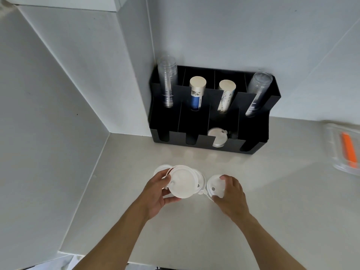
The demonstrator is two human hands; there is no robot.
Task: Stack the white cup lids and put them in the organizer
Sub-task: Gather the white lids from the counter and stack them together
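Our left hand [155, 193] grips a lid stack [182, 182] at its rim, our right hand [229, 193] pinches one light, slippery lid [214, 187] lower centre.

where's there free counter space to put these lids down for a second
Bare counter lies right of the right hand, short of the clear container, and between the lids and organizer. Around both hands it's crowded.

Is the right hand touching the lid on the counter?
Touching. The head view shows the right hand over the single lid, with a fingertip on its far rim and the thumb on its near edge. The lid lies on the counter.
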